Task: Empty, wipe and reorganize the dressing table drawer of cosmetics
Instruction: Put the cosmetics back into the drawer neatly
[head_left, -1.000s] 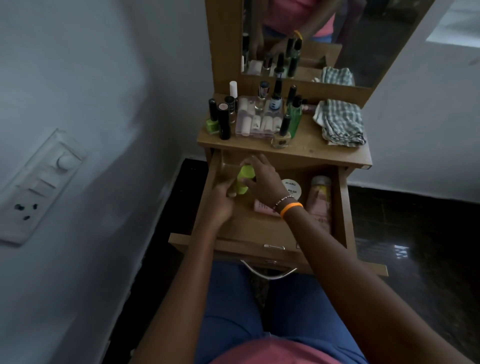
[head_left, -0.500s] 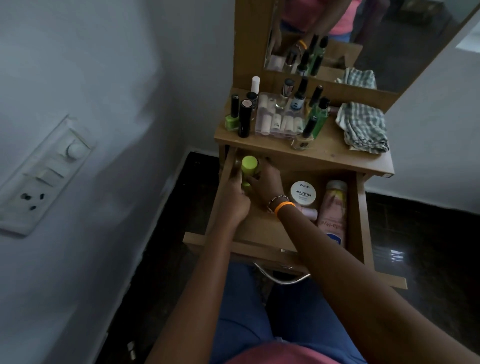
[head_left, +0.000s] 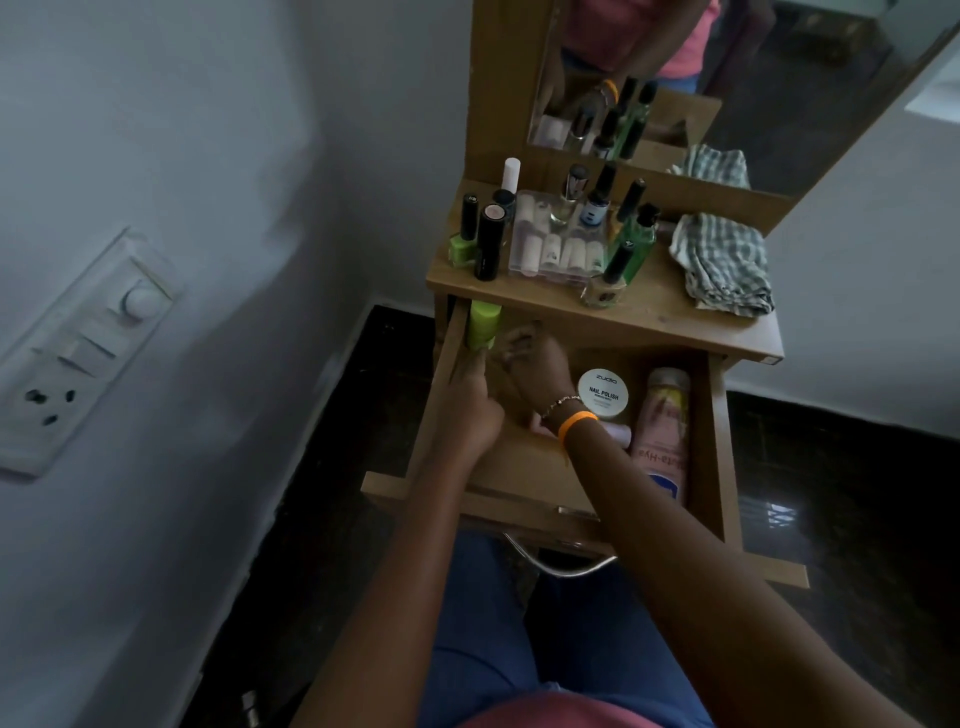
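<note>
Drawer (head_left: 714, 441): pulled open, wood, under the dressing table surface (head_left: 675, 317).
Contents, R side: white jar (head_left: 603, 393) marked "NAIL POLISH"; pink bottle (head_left: 665, 431) lying flat beside it along R wall; small lilac tube (head_left: 618, 434) partly hidden by the wrist.
Green bottle (head_left: 483, 325): upright, back L corner of drawer, top tucked under surface edge.
L hand (head_left: 470, 408): fingers curled round base of green bottle, holding it.
R hand (head_left: 535, 361): just beside bottle, fingers loosely bent; cannot tell if touching anything. Orange band (head_left: 576, 422) on wrist.
On surface: clear organizer (head_left: 556, 244) w/ small tubes; approx. a dozen nail polish bottles around it; black lipstick (head_left: 488, 244) front L; checked cloth (head_left: 722, 265) crumpled at R.
Mirror (head_left: 779, 78) behind.
</note>
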